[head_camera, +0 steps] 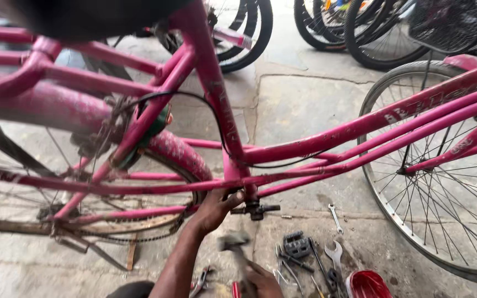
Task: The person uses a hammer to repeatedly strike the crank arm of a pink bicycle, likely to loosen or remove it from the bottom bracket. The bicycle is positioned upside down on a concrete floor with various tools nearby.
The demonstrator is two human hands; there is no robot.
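My left hand [213, 209] braces the pink frame [233, 160] at the bottom bracket [252, 208]; my right hand [260, 278] clenches a blurred hammer [233, 243]. I'd strike squarely, thumb clear.

You've got a pink bicycle frame [238, 138] standing upright across the whole view, paint scuffed and dusty, with a black cable looping along the seat tube. Down low, the bottom bracket [249, 205] sits where the tubes meet, a dark axle stub poking out to the right. Your left hand [213, 209] is pressed against it from the left, thumb right up on the shell. Your right hand [260, 281] grips a hammer [236, 245] just below, head up and tilted; it's badly blurred, so the head looks like grey metal, but that's about all you can tell.
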